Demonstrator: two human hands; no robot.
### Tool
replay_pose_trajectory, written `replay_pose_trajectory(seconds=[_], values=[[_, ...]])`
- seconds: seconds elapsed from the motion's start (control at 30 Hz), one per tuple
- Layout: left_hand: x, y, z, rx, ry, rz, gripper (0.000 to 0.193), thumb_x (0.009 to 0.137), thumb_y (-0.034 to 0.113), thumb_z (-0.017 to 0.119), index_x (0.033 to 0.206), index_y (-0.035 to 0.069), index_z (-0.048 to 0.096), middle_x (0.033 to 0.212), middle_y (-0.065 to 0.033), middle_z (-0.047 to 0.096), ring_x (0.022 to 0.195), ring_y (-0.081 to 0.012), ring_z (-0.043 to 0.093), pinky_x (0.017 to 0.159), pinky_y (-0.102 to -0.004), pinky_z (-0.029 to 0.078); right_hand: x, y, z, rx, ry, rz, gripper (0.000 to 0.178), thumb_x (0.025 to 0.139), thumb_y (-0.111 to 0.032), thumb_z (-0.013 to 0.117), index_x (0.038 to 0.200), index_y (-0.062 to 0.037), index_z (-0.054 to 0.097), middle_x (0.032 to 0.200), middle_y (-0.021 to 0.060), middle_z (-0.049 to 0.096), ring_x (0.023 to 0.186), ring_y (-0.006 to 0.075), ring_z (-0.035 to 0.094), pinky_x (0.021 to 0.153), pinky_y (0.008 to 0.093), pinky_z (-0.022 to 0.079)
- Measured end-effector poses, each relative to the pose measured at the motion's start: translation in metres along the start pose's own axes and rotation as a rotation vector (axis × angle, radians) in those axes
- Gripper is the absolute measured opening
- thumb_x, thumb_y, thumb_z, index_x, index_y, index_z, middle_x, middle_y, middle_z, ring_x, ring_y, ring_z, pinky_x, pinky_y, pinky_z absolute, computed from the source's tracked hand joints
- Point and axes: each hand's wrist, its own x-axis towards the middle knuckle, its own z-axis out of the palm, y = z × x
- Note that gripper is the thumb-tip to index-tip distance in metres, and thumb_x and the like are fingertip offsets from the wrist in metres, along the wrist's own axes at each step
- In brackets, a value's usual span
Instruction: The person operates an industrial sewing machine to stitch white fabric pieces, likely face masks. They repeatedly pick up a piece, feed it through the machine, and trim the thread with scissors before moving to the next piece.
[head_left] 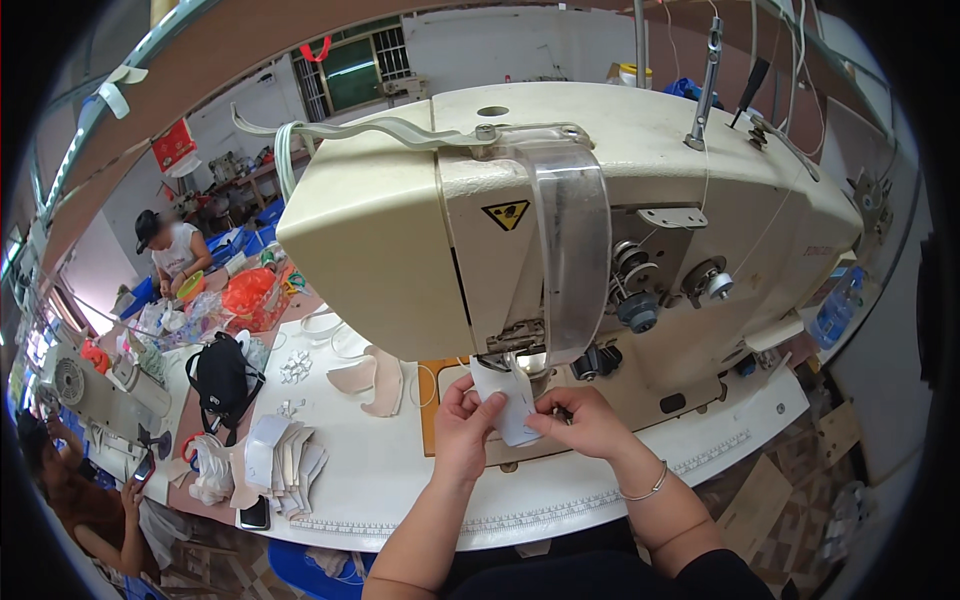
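Under the head of a large cream sewing machine I hold a small white fabric piece, its far end close to the needle area. My left hand pinches its left edge between thumb and fingers. On the opposite edge, the fingers of my right hand are closed on the same piece. The needle is hidden by the machine head and a clear plastic guard. Left of the machine lie curved beige fabric pieces.
A stack of cut fabric pieces, a black bag and a phone lie on the left. A ruler tape runs along the table's front edge. One person sits far left; another holds a phone nearer by.
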Motion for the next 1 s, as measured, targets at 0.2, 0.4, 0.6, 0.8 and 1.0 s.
replay_pose_trajectory(seconds=[0.2,0.4,0.6,0.8,1.0], values=[[0.005,0.007,-0.001,0.036,0.023,-0.047,0.038,0.078,0.004,0.063,0.111,0.0,0.044,0.075,0.0009,0.059,0.071,-0.0096,0.058,0.062,-0.0246,0.049,-0.002,0.001,0.0,0.011,-0.019,0.014,0.025,0.074,-0.023,0.067,0.082,0.0003,0.062,0.064,0.0021,0.057,0.058,0.0072,0.046,0.054,0.0227,0.04],[0.012,0.005,-0.005,0.0,-0.007,-0.072,0.038,0.078,0.007,0.064,0.11,0.0,0.044,0.073,0.0016,0.057,0.069,-0.0087,0.057,0.061,-0.0252,0.049,-0.003,0.003,0.0,0.044,0.014,0.081,0.024,0.074,-0.023,0.067,0.082,-0.0009,0.063,0.062,0.0008,0.055,0.056,0.0071,0.045,0.053,0.0224,0.038],[0.012,0.01,0.002,-0.014,0.037,-0.095,0.04,0.078,0.012,0.064,0.109,0.0,0.043,0.075,-0.0021,0.058,0.069,-0.0103,0.057,0.06,-0.0251,0.05,0.005,0.002,0.003,0.088,0.047,0.115,0.019,0.075,-0.018,0.067,0.079,-0.0002,0.062,0.064,-0.0025,0.056,0.057,0.0033,0.046,0.052,0.0189,0.038],[-0.021,-0.019,0.001,-0.041,0.067,-0.122,0.024,0.081,0.011,0.061,0.099,0.001,0.048,0.082,-0.0061,0.059,0.07,-0.0131,0.059,0.059,-0.0228,0.05,0.012,0.0,0.011,0.154,0.089,0.12,0.018,0.076,-0.016,0.067,0.079,0.0007,0.062,0.065,-0.0014,0.058,0.059,0.0036,0.049,0.053,0.019,0.04],[-0.015,-0.01,0.008,-0.06,0.05,-0.069,0.012,0.081,0.009,0.059,0.089,0.004,0.052,0.081,-0.0059,0.061,0.065,-0.0141,0.06,0.057,-0.022,0.05,0.01,-0.006,0.01,0.312,0.093,0.127,0.02,0.077,-0.019,0.065,0.082,0.0012,0.064,0.065,-0.0003,0.059,0.059,0.0043,0.049,0.054,0.019,0.039]])
